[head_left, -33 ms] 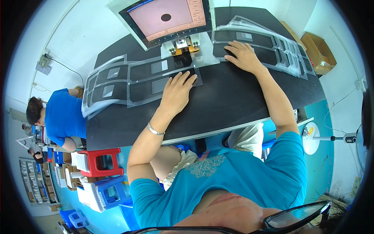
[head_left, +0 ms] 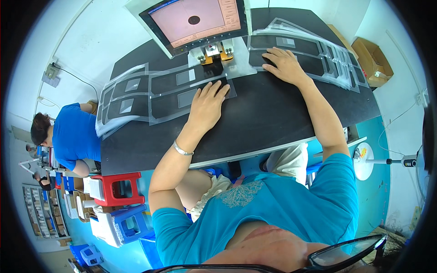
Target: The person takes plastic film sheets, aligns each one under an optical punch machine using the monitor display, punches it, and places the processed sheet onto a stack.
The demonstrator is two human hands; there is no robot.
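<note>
My left hand (head_left: 208, 103) lies flat, fingers together, pressing on a clear plastic sheet with dark panels (head_left: 182, 97) on the black table (head_left: 255, 123). My right hand (head_left: 284, 65) rests palm down, fingers spread, on the near end of a stack of similar clear sheets (head_left: 314, 50) at the right. Between the two hands stands a small fixture with orange parts (head_left: 214, 52), under a tilted monitor with a pink screen (head_left: 195, 20). A metal bracelet (head_left: 182, 149) circles my left wrist.
More clear sheets (head_left: 123, 102) fan out at the table's left end. A person in a blue shirt (head_left: 73, 136) sits at the left. Red, blue and white plastic stools (head_left: 116, 195) stand below the table. A cardboard box (head_left: 373, 61) sits at the right, a white stand (head_left: 364, 161) beside it.
</note>
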